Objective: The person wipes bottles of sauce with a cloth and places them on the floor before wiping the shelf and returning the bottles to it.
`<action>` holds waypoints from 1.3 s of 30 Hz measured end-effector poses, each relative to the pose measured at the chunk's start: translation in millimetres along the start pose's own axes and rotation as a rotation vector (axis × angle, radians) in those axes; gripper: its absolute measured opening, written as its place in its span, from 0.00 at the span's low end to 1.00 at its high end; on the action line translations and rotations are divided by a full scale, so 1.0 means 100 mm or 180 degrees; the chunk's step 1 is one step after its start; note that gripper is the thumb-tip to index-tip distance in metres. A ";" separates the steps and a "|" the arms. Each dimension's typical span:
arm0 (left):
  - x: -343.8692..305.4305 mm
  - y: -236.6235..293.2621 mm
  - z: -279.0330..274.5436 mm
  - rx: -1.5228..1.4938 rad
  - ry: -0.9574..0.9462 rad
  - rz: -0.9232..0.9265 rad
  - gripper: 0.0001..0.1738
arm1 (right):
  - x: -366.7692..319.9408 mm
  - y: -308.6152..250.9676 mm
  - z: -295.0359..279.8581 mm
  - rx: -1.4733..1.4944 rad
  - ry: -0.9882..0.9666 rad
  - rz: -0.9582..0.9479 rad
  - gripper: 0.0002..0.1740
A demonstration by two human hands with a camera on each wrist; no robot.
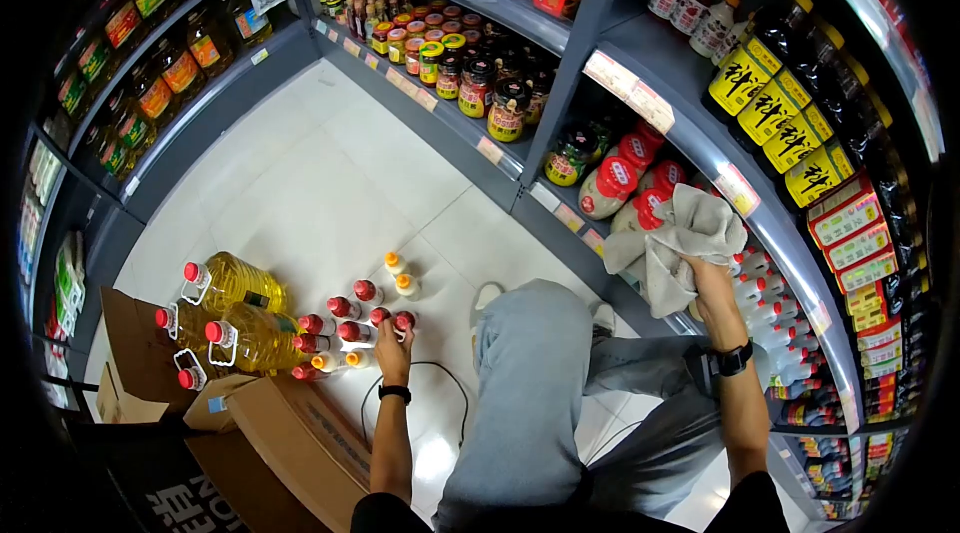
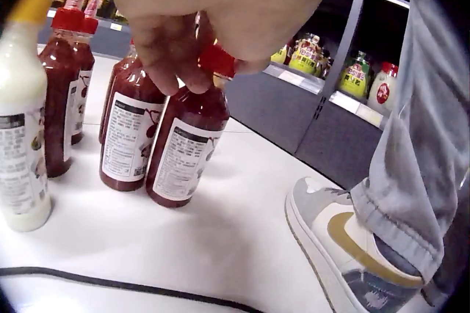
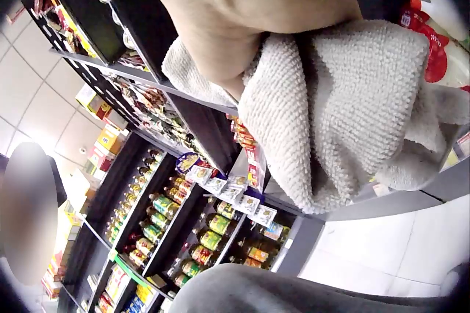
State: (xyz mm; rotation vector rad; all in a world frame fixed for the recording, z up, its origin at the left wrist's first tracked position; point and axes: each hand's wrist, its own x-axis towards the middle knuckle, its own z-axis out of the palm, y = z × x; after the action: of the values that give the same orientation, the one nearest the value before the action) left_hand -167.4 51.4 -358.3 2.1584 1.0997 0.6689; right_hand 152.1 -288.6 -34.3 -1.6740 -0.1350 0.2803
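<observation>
My left hand (image 1: 394, 353) has its fingers curled round the top of a red sauce bottle (image 2: 188, 144) with a red cap, which tilts slightly on the white floor. Another red bottle (image 2: 131, 131) stands right beside it, and a white bottle with a yellow cap (image 2: 22, 129) is at the left of the left wrist view. In my right hand (image 1: 712, 295) I grip a crumpled grey cloth (image 3: 330, 115), held by the lower shelf in front of red-capped jars (image 1: 612, 183). The cloth covers most of the right fingers.
Large oil bottles (image 1: 250, 333) and open cardboard boxes (image 1: 300, 433) are at the left. Shelves of jars (image 1: 508, 111) and bottles (image 1: 770, 113) surround the floor (image 1: 300, 153). A black cable (image 2: 132, 285) lies near the bottles, beside a shoe (image 2: 352, 247).
</observation>
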 end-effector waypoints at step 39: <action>3.01 7.73 0.29 -0.1231 -0.2007 0.2364 0.25 | -0.12 -0.11 -0.15 0.0500 -0.0145 -0.1591 0.27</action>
State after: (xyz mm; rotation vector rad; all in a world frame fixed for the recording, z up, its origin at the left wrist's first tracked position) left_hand 414.3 -62.8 221.9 2.1567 -0.1706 0.3944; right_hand 145.1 -305.1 -20.6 -1.4250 -0.5419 -0.0485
